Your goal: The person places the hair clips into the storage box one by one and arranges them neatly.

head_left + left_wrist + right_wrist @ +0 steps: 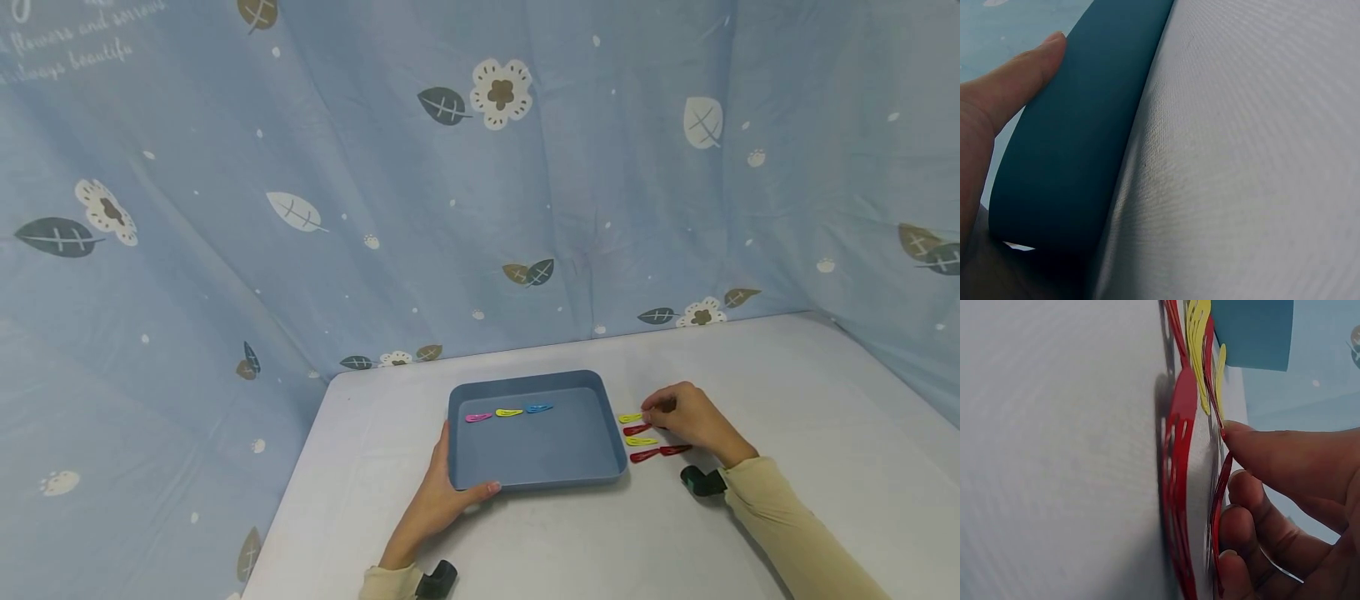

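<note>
While my left hand [435, 496] grips the blue tray [536, 454] | my right hand [688, 415] apparently pinches a red snap hair clip [1221, 509]

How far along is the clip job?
Looks done: pink clip, yellow clip and blue clip lined up in the tray. In hand: left hand holds the tray; right hand at a red clip, grip unclear. Probably left: other red clips and loose yellow clips beside the tray.

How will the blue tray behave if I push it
The blue tray seems stiff, its front wall straight where the left hand grips. Broad and low, it's unlikely to tip. The three clips inside might slide.
</note>
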Demonstrator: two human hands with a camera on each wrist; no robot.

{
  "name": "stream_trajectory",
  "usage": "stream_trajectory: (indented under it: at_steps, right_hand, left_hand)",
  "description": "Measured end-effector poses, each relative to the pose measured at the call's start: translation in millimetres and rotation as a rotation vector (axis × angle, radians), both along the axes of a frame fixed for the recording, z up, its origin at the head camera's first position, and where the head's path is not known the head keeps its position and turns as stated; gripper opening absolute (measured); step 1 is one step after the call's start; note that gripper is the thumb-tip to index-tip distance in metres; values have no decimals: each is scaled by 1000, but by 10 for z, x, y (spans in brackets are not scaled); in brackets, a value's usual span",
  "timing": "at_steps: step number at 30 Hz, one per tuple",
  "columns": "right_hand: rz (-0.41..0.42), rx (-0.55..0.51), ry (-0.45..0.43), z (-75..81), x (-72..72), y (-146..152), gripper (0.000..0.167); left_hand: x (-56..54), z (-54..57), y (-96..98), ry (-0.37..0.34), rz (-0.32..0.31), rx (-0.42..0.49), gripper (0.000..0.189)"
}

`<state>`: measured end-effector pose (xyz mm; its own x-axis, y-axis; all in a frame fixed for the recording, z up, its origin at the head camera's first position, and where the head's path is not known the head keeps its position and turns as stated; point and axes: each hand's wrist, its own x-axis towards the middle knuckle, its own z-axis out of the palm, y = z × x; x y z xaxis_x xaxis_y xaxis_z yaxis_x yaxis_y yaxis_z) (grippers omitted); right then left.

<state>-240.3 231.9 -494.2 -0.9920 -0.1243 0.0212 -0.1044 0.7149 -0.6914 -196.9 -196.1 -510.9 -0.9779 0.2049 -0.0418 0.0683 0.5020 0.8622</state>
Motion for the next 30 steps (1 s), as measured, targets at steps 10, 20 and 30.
stream_trajectory:
  at_steps: [10, 20, 30]
  right_hand:
    - [3, 4, -10, -3, 7, -11, 17]
    - [3, 5, -6, 11, 19, -24, 12]
    - [-5, 11, -19, -5, 18, -40, 10]
  left_hand:
    - [1, -7, 0, 4, -2, 0, 133]
    - [10, -3, 1, 0, 2, -21, 133]
    - [21, -13, 9, 0, 7, -22, 133]
